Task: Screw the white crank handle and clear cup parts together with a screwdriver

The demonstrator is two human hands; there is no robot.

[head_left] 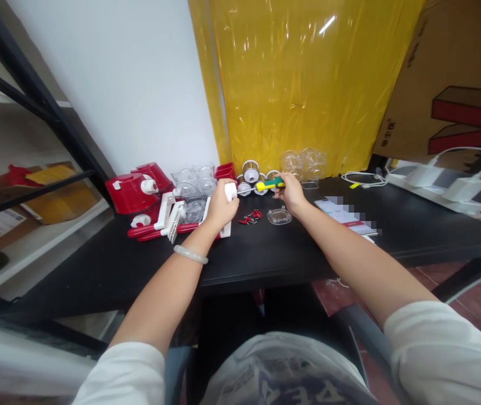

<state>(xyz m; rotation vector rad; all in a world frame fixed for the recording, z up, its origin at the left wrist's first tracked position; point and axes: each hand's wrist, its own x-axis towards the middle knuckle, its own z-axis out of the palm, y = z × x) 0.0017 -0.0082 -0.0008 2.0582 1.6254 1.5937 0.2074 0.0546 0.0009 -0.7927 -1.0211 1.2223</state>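
Note:
My left hand [220, 209] is closed around a small white round part [230, 192]. My right hand [293, 194] grips a screwdriver [273, 183] with a green and yellow handle. Its metal shaft points left, and its tip meets the white part or lies just beside it; the contact is too small to tell. On the black table below the hands lie several small red pieces [252, 217] and a clear plastic piece [279, 215]. White and red handled parts [168, 219] lie left of my left hand.
Red housings [130, 192] stand at the left, beside clear plastic cups [196, 180]. Round metal-rimmed parts [250, 170] and more clear cups [305, 164] stand at the back by the yellow curtain [299, 84]. At right are a phone [344, 214], a cable [364, 180] and a power strip [430, 191].

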